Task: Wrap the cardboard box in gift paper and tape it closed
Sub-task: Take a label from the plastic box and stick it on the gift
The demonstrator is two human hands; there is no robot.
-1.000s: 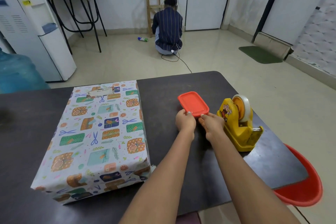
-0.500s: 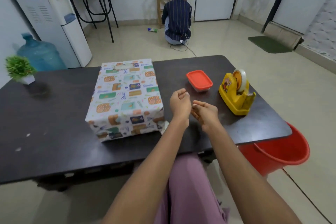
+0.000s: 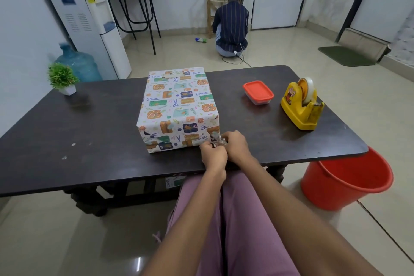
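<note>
Dark matte table [image 3: 100,119], rectangular with rounded corners. Wrapped box [image 3: 178,107] sits mid-table, flat, long axis running away from the person, near short end facing them. Paper is white, smooth, printed with gift, scissor and orange motifs; top edges creased sharp, near face folded, lower right corner bunched. Red plastic bucket [image 3: 345,184] on the floor off the table's right end. Yellow plastic tape dispenser [image 3: 301,105] holding a clear roll, far right on the table. Left hand [image 3: 214,157] and right hand [image 3: 235,147] touch each other, fingers curled, pinching a crumpled bit of clear tape [image 3: 220,141] at that corner.
</note>
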